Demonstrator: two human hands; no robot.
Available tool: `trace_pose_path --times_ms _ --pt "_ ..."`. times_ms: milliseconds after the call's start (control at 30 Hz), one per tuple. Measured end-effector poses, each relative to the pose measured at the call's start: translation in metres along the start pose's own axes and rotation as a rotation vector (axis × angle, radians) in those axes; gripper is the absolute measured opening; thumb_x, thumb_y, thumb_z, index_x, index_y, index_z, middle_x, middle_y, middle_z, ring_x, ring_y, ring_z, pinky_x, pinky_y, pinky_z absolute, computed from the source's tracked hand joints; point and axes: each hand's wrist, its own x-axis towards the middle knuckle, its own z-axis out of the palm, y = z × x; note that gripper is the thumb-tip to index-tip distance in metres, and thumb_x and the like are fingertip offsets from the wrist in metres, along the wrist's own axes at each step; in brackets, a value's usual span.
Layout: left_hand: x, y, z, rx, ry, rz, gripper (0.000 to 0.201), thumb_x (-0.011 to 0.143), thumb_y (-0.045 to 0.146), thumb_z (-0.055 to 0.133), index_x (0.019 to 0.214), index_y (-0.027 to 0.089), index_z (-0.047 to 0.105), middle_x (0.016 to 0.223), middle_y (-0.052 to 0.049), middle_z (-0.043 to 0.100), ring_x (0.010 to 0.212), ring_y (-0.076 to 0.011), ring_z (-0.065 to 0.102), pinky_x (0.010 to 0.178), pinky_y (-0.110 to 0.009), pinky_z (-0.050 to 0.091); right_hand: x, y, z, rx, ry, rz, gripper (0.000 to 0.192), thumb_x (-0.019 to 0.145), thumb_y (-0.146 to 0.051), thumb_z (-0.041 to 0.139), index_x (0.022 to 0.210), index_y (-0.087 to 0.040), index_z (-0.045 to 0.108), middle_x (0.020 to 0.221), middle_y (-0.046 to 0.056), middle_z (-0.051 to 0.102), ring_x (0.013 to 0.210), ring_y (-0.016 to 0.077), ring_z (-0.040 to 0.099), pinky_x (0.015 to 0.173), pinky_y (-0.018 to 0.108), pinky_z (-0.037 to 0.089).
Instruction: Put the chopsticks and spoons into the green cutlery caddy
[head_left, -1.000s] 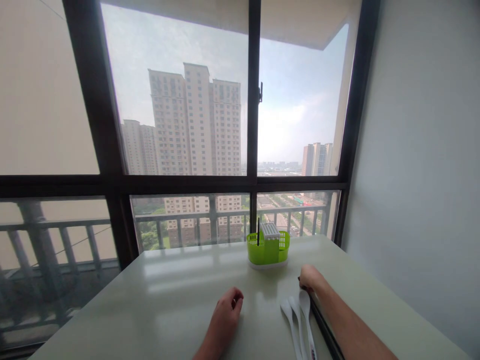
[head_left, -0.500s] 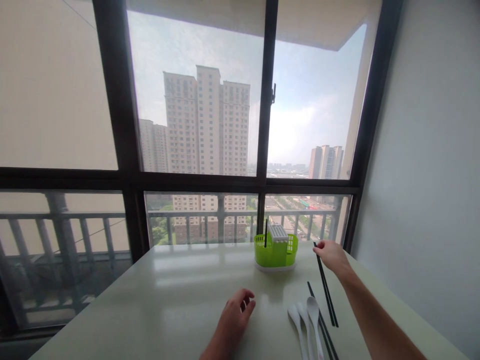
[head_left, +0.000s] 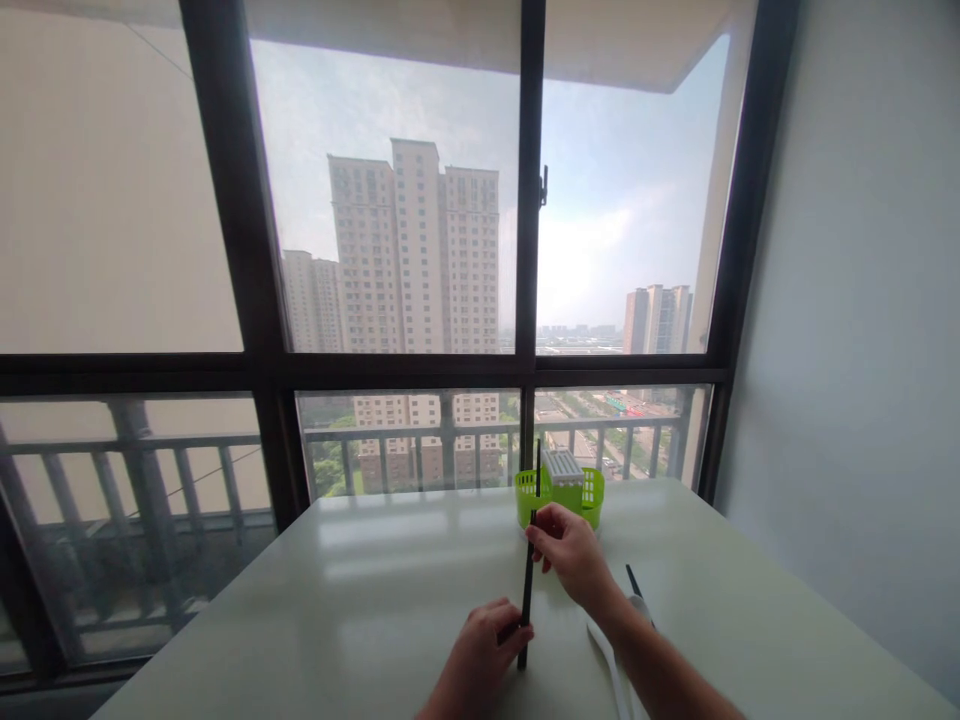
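Observation:
A black chopstick [head_left: 527, 590] stands nearly upright over the pale table [head_left: 360, 600]. My right hand [head_left: 574, 555] pinches its upper part and my left hand [head_left: 484, 655] holds it near the lower end. Just behind my right hand sits a green cutlery holder [head_left: 581, 492] with a white slotted insert; another black chopstick [head_left: 538, 465] stands in its left side. White spoons [head_left: 611, 655] and one more black chopstick [head_left: 634, 582] lie on the table under my right forearm, partly hidden.
A large dark-framed window [head_left: 525, 370] runs along the table's far edge, with a balcony railing and tall buildings outside. A plain wall [head_left: 862, 350] borders the table on the right.
My right hand lifted a chopstick from the table's right side and carried it left to the centre. My left hand rose and took hold of its lower part.

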Motion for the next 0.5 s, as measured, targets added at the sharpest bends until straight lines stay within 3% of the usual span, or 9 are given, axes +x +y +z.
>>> trace_pose_path --times_ms 200,300,400,500 --pt "-0.002 -0.002 0.004 0.056 0.01 0.008 0.02 0.091 0.027 0.06 0.072 0.02 0.063 0.078 0.0 0.061 0.071 -0.0136 0.052 0.068 -0.023 0.036 0.008 0.004 -0.007 0.055 -0.083 0.055 0.04 0.077 -0.055 0.077 0.082 -0.019 0.061 0.062 -0.002 0.064 0.054 0.0163 0.066 0.041 0.022 0.048" --pt "-0.001 -0.002 0.004 -0.012 0.064 -0.009 0.017 0.094 0.031 0.057 0.086 0.021 0.068 0.084 -0.001 0.064 0.074 -0.0149 0.056 0.071 -0.023 0.04 0.025 -0.015 -0.013 0.04 -0.12 0.027 0.041 0.077 -0.056 0.077 0.08 -0.018 0.064 0.061 -0.001 0.066 0.053 0.0161 0.066 0.043 0.022 0.05" --pt "0.0 -0.004 0.005 -0.09 0.156 -0.062 0.031 0.097 0.039 0.052 0.12 0.023 0.065 0.094 -0.002 0.067 0.077 -0.0158 0.06 0.075 -0.024 0.045 0.065 -0.049 -0.034 0.012 -0.074 -0.081 0.041 0.078 -0.055 0.078 0.083 -0.016 0.067 0.066 0.002 0.069 0.056 0.0154 0.067 0.049 0.023 0.054" --pt "0.001 -0.005 0.007 -0.089 0.189 -0.083 0.029 0.098 0.038 0.047 0.117 0.023 0.065 0.093 -0.002 0.065 0.079 -0.0161 0.061 0.078 -0.024 0.046 0.121 -0.077 -0.061 -0.037 0.09 -0.225 0.041 0.077 -0.054 0.078 0.087 -0.015 0.069 0.067 0.002 0.069 0.059 0.0154 0.068 0.052 0.023 0.056"
